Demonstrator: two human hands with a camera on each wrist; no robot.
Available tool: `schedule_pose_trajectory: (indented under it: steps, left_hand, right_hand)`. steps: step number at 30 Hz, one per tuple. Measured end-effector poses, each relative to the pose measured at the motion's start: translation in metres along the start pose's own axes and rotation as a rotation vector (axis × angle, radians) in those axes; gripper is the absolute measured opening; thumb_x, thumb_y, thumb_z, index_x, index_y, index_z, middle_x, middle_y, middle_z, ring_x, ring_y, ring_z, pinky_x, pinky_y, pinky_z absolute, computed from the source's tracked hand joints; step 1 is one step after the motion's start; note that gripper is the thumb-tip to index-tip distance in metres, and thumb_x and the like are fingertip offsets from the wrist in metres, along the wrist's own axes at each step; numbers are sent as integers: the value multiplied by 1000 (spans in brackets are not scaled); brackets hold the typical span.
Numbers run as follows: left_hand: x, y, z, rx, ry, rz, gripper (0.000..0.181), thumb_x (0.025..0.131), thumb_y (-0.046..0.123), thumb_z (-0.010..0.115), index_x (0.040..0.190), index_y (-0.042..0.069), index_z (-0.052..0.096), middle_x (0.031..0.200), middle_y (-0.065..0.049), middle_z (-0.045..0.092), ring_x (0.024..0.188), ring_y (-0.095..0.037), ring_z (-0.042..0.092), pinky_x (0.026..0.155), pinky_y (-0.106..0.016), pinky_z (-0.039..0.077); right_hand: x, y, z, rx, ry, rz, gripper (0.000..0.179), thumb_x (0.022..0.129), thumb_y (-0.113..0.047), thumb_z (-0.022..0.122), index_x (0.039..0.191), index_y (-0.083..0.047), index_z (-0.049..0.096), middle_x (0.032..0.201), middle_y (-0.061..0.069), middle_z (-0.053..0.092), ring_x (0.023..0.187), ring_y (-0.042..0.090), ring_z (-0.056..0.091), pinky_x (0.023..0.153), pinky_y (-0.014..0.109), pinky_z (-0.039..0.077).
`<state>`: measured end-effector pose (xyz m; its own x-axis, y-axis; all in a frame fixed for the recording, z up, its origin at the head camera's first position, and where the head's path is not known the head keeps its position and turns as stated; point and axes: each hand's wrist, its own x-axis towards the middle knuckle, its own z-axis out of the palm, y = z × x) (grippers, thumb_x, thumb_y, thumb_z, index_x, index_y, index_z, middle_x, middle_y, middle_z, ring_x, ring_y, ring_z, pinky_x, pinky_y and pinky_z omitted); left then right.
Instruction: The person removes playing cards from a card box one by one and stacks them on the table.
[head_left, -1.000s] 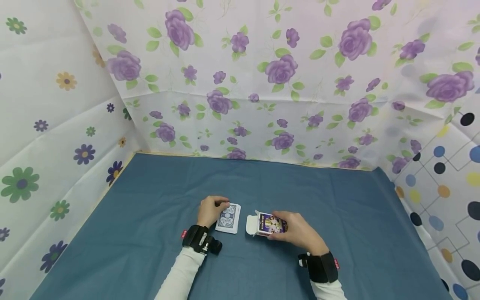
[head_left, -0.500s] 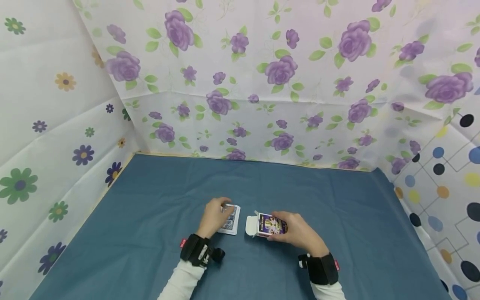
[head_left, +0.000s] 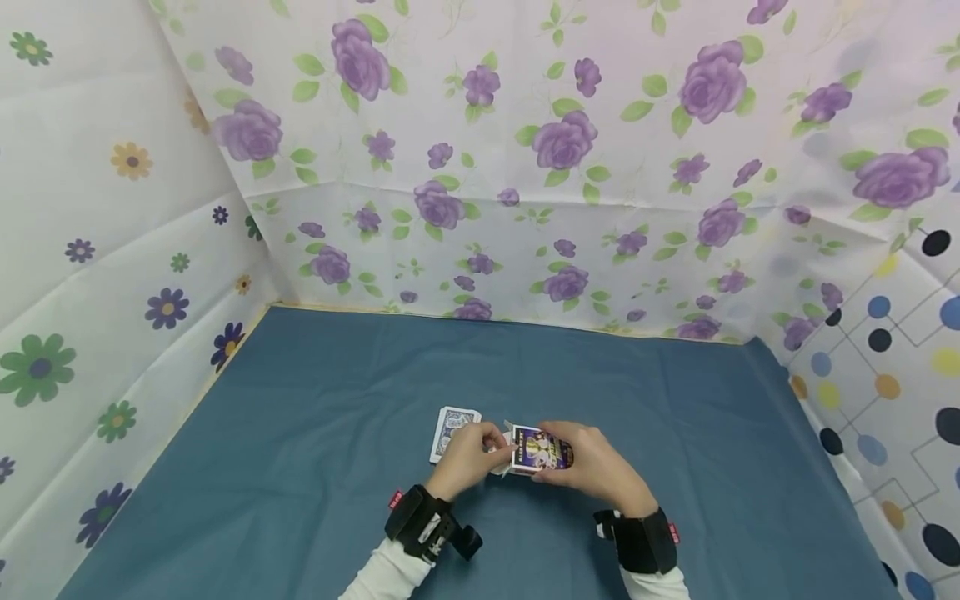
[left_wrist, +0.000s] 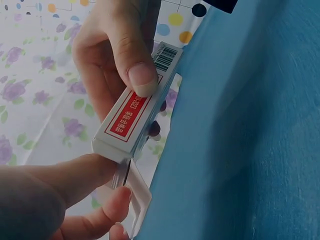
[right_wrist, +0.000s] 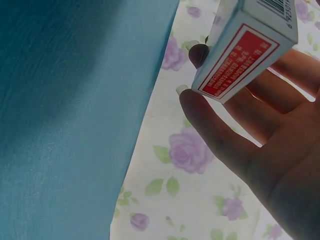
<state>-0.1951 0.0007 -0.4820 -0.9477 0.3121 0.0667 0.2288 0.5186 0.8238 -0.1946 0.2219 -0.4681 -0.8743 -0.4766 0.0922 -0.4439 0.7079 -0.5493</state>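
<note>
A purple-fronted playing-card box (head_left: 542, 451) with its white flap open at the left end is gripped by my right hand (head_left: 596, 468), thumb on one side and fingers on the other. At that open end is my left hand (head_left: 467, 460); in the left wrist view its thumb and a fingertip pinch the edges of a few cards (left_wrist: 120, 173) at the box mouth. How far these cards reach inside is hidden. A stack of blue-backed playing cards (head_left: 452, 425) lies face down on the table just beyond the left hand, which partly covers it.
A blue cloth (head_left: 337, 392) covers the table. Flower-printed sheets (head_left: 480, 150) stand behind it and at the left, and a dotted sheet (head_left: 885, 433) hangs at the right. Each wrist wears a black camera strap (head_left: 420, 525).
My left hand has left the card stack and moved right to the box's open end, where it now pinches cards. My right hand and the box have stayed almost still.
</note>
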Motion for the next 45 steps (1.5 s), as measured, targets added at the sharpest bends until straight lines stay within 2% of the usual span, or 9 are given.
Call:
schedule_pose_trajectory:
  steps: [5,12,16,18,23,31,40,43,45]
  left_hand:
    - [3,0,2,-67,-28,-66,16,90,20,69,79,8,69,79,-3,61,63,-10,42,60,-24,35]
    - [4,-6,5,-252,-72,-138,19,91,17,66,85,-1,71,76,-7,64,63,-12,49,57,-25,38]
    - [1,-9,5,-335,-73,-163,23,93,18,63,90,-3,72,79,-8,64,66,-12,48,60,-26,38]
    - [0,-10,4,-362,-74,-177,25,94,18,61,90,-4,72,74,-6,60,64,-12,45,60,-26,35]
    - [0,-11,3,-382,-68,-199,27,96,18,58,90,-5,71,68,1,46,62,-13,37,58,-27,30]
    - [2,-14,2,-394,-83,-197,28,98,17,54,80,-2,64,67,1,42,62,-13,37,61,-27,30]
    - [1,-13,2,-408,-72,-195,32,99,22,55,81,-4,61,67,0,42,62,-12,37,61,-26,31]
    - [1,-14,2,-392,-42,-221,31,99,23,55,91,-4,68,76,-2,55,67,-11,42,65,-26,34]
    - [0,-16,2,-388,-16,-233,30,99,23,54,103,-2,71,88,-8,64,73,-12,47,68,-26,36]
  right_hand:
    - [0,-1,-2,0,5,5,65,77,-36,81,130,-5,60,123,10,66,101,16,64,81,34,52]
    - [-2,0,-1,0,7,4,65,77,-33,82,130,-3,60,123,11,66,102,18,64,82,36,53]
    - [-3,1,0,7,5,17,65,76,-32,82,130,-3,59,124,11,65,102,19,64,81,36,52]
    - [-3,2,0,7,2,22,65,77,-32,82,130,-2,59,124,12,65,102,19,64,81,36,52]
    - [-4,2,-1,11,-11,41,66,77,-33,81,131,-3,58,125,12,65,102,17,63,81,34,51]
    - [-3,4,-1,4,-2,36,67,77,-36,81,131,-3,59,124,12,65,99,15,63,79,32,51]
    - [-2,3,-2,4,8,26,67,77,-35,81,131,-2,59,123,12,66,97,14,64,78,30,52]
    - [-2,4,-1,-1,11,20,67,77,-36,81,130,-2,59,122,12,66,97,14,64,78,31,52]
    - [-2,5,-1,-6,14,15,67,77,-37,81,130,-2,59,122,13,66,98,15,64,78,31,52]
